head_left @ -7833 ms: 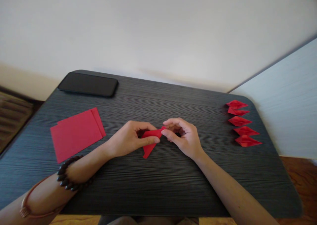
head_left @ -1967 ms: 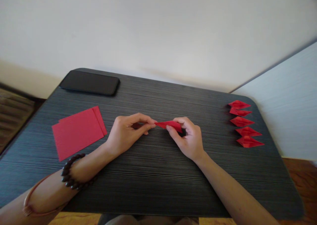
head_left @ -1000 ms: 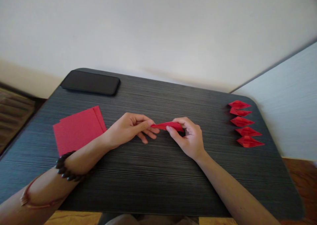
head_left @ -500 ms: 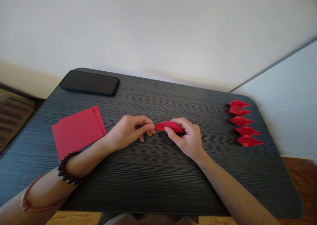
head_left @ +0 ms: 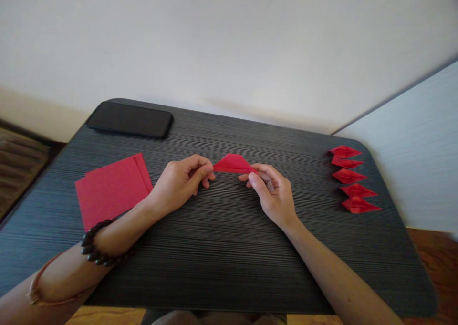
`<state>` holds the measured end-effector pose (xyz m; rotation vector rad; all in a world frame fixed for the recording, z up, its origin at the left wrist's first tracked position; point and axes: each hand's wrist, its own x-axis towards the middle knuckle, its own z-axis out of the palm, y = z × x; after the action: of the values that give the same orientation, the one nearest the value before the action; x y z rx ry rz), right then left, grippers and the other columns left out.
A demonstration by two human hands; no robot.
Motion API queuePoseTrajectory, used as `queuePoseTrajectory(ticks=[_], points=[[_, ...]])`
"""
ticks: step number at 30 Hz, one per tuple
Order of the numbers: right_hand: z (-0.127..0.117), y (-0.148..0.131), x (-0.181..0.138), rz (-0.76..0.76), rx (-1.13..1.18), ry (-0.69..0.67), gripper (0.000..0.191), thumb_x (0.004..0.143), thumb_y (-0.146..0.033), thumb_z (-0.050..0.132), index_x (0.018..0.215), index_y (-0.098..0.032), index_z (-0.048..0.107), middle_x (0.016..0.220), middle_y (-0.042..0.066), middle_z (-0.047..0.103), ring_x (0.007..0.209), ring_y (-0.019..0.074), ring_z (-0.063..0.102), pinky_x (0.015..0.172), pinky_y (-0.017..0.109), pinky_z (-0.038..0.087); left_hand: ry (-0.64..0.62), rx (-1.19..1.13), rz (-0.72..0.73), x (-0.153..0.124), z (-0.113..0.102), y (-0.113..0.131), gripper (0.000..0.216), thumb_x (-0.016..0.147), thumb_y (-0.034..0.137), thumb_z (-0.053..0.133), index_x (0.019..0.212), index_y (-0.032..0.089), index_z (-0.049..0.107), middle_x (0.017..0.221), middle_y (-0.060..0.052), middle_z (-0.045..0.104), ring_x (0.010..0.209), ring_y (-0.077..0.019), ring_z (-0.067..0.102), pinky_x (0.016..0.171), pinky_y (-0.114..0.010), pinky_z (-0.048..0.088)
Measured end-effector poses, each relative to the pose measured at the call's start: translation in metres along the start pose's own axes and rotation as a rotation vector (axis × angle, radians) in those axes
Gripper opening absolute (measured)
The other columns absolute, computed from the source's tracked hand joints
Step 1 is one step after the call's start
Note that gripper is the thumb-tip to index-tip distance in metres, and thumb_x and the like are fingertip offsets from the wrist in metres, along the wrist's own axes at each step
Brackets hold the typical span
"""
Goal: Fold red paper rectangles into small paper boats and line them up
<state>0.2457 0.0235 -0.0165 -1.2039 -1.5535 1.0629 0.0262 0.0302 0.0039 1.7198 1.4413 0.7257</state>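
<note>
Between my hands is a folded red paper (head_left: 233, 163), long and low with a flat-topped peak and pointed ends. My left hand (head_left: 188, 177) pinches its left tip between thumb and fingers. At the other end, the thumb and fingers of my right hand (head_left: 274, 191) grip the right tip. Off to the right, several folded red paper boats (head_left: 349, 175) stand in a column, each pointed at both ends. A stack of flat red paper sheets (head_left: 114, 186) lies left of my left hand, partly behind that forearm.
A black phone (head_left: 129, 119) lies at the back left of the dark wood-grain table (head_left: 214, 253). Behind the table rises a white wall (head_left: 229, 48). A pale panel (head_left: 418, 158) stands past the right edge.
Both hands have moved slightly away from me with the paper. My left hand has shifted left, and my right hand now grips the paper's right tip, leaving its middle uncovered.
</note>
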Motion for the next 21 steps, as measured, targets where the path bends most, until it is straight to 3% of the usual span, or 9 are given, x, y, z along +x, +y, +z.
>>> queuePoseTrajectory(ticks=[9,16,21], points=[[-0.0003,-0.0018,0.0004,0.046,0.013,0.036,0.018,0.088,-0.034,0.057,0.087,-0.018,0.065,0.083,0.005,0.074,0.063,0.0116,0.063,0.061,0.025,0.051,-0.034,-0.014,-0.041,0.0013,0.0006,0.0022,0.031,0.091,0.043,0.047,0.083,0.017,0.062,0.061,0.002,0.062,0.047,-0.0075,0.048,0.047,-0.019,0.039],[-0.0004,-0.0030,0.0003,0.048,-0.016,0.030,0.019,0.088,-0.034,0.057,0.084,-0.017,0.065,0.081,0.005,0.074,0.061,0.0114,0.063,0.058,0.024,0.050,-0.044,0.042,-0.009,0.0015,0.0016,0.0010,0.031,0.090,0.042,0.048,0.086,0.018,0.067,0.074,0.000,0.069,0.059,-0.0100,0.057,0.056,-0.021,0.041],[-0.0025,-0.0063,-0.0019,0.021,-0.082,0.011,0.019,0.088,-0.033,0.056,0.084,-0.017,0.065,0.080,0.005,0.074,0.060,0.0117,0.063,0.058,0.024,0.050,-0.078,0.066,-0.008,0.0000,0.0007,0.0013,0.031,0.090,0.042,0.050,0.081,0.019,0.069,0.069,0.002,0.069,0.061,-0.0111,0.061,0.060,-0.022,0.044]])
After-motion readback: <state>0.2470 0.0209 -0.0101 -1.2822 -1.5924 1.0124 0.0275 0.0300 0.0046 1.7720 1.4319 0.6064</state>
